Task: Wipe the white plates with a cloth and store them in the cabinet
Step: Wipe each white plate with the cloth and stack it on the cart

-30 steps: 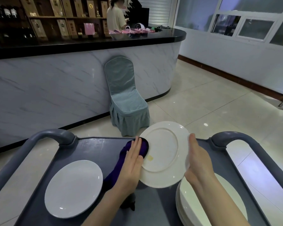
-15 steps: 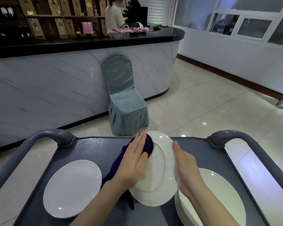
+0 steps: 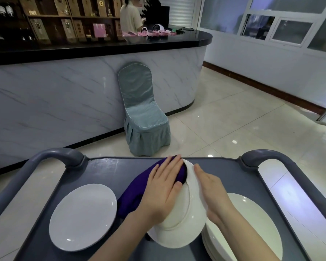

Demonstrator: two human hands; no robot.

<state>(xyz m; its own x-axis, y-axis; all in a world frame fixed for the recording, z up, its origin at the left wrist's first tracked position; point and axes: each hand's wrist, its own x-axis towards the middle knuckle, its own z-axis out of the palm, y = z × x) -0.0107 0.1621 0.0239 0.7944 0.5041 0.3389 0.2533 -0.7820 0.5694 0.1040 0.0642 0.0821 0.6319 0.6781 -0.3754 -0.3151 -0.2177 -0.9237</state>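
Note:
A white plate [image 3: 183, 223] stands tilted on edge between my hands above the grey cart top [image 3: 105, 172]. My left hand [image 3: 164, 189] lies flat on a purple cloth [image 3: 135, 193] and presses it against the plate's left face. My right hand [image 3: 213, 191] holds the plate from the right side, fingers along its rim. A single white plate [image 3: 83, 216] lies flat on the cart at the left. A stack of white plates [image 3: 252, 227] sits at the right, partly hidden by my right arm.
The cart has raised grey handles at the left [image 3: 51, 157] and right [image 3: 271, 157]. Beyond it stand a covered blue-grey chair [image 3: 141, 113] and a curved marble counter [image 3: 64, 95] with a person [image 3: 130, 17] behind it. Glossy tiled floor [image 3: 252, 129] spreads to the right.
The held plate has turned from facing me to nearly edge-on and dropped lower. Both hands have closed in on it, the left sliding the cloth across its face.

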